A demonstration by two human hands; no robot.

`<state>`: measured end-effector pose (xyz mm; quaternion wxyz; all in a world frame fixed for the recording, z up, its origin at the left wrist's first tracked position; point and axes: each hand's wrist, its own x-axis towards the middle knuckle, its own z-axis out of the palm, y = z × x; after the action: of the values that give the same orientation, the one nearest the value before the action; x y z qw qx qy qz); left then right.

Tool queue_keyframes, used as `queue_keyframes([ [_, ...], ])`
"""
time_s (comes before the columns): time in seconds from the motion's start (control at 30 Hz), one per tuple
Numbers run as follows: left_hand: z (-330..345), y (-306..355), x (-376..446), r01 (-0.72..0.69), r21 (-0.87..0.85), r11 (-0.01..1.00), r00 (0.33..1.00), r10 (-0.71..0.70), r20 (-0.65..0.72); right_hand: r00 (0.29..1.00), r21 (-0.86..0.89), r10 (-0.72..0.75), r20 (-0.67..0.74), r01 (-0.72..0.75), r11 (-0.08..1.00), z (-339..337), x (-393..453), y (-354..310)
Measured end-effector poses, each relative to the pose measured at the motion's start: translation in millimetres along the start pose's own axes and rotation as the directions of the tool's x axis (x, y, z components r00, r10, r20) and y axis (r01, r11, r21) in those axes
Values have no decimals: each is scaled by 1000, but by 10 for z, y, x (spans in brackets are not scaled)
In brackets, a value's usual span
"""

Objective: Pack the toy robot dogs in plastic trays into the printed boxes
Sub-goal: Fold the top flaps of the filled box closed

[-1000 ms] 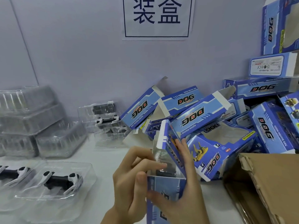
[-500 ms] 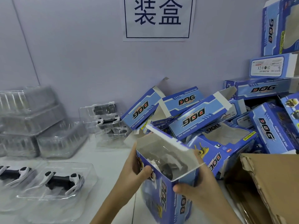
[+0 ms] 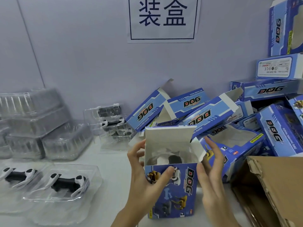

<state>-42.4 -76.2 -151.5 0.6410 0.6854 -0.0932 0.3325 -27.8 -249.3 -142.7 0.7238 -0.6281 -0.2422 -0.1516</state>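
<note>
- Far left of the white worktop (image 3: 108, 163): stacked clear empty plastic trays (image 3: 41, 128), against the wall.
- Near left: two clear plastic trays, each holding a black-and-white toy robot dog; the left one (image 3: 16, 175) is cut by the frame edge, the right one (image 3: 66, 182) lies just beside it.
- Centre far: further clear trays with toy dogs (image 3: 111, 122), stacked.
- Centre near: upright blue printed box marked "DOG" (image 3: 173, 190), top flaps raised; a black-and-white toy dog (image 3: 173, 159) sits inside it.
- Left hand (image 3: 146, 179): grip closed round the box's left side, thumb pressed on the front panel, fingers behind the left wall.
- Right hand (image 3: 211, 169): fingers straight and spread, thumb at the box's right edge, fingertips at the side flap; nothing clasped.
- Right far: heap of blue printed "DOG" boxes (image 3: 246, 122), several with open flaps, piled up the wall.
- Near right: open brown corrugated cardboard carton (image 3: 275, 185).
- Wall: white paper sign (image 3: 164, 18) with two dark characters.
</note>
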Motion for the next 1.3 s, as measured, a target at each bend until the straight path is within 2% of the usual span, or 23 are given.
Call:
queue_keyframes([
  [0.07, 34, -4, -32, -23, 18, 1000, 1000, 23, 1, 999, -85, -34, -30, 31, 996, 55, -25, 10],
  [0.23, 20, -9, -23, -25, -83, 996, 998, 29, 49, 997, -252, -41, 59, 55, 966, 80, -48, 31],
  [0.53, -38, 15, -23, -48, -87, 995, 996, 55, 77, 995, -305, -73, 73, 92, 948, 27, 6, 2],
  [0.73, -238, 95, 138, -133, 88, 987, 980, 118, 158, 992, -266, -73, 105, 99, 959, -7, 8, -61],
  [0.9, -283, 121, 265, -41, 128, 991, 979, 14, 206, 988, -241, -44, 147, 79, 967, -47, -2, -102],
  [1.07, -279, 127, 284, -26, 141, 990, 959, -15, 282, 984, -213, -33, 173, 70, 975, -76, 22, -132],
  [1.17, -300, 151, 299, 57, 108, 993, 940, -90, 329, 983, -227, -44, 177, 84, 970, -69, 12, -129],
  [1.3, -299, 157, 285, 49, 137, 989, 937, -93, 336, 987, -261, -3, 159, 45, 964, -83, 23, -141],
])
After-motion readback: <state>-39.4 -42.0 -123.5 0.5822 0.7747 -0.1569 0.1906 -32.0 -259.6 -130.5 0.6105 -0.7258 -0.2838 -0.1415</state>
